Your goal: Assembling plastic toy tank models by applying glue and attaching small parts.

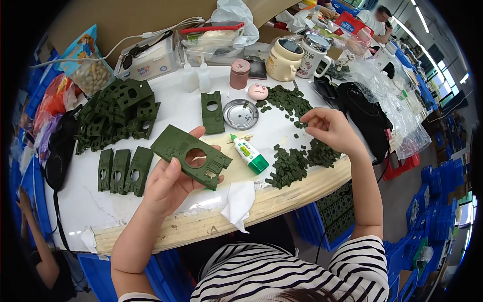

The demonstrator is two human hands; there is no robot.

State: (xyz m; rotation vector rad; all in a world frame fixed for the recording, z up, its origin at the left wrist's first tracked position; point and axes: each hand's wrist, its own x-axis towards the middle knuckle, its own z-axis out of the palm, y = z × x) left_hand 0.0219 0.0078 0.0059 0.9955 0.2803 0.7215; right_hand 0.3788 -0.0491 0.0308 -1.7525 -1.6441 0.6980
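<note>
My left hand [173, 183] grips a dark green plastic model tank hull [173, 147] with a large round hole, tilted above the table. Over at the right, my right hand [327, 130] is closed in a pinch beside a pile of small green plastic pieces [287, 100]; whatever is between its fingertips is too small to make out. A nearer pile of the same small pieces [289, 167] lies below that hand. Between my hands rests a glue bottle [249, 153] with a green cap. Another hull [212, 113] lies beside a round metal dish [240, 115].
A heap of green hulls [115, 110] sits at the left, with several laid in a row [118, 171] before it. White squeeze bottles [203, 75], a pink tin [240, 74] and mugs [285, 59] stand behind. A white tissue [238, 204] hangs over the table's front edge.
</note>
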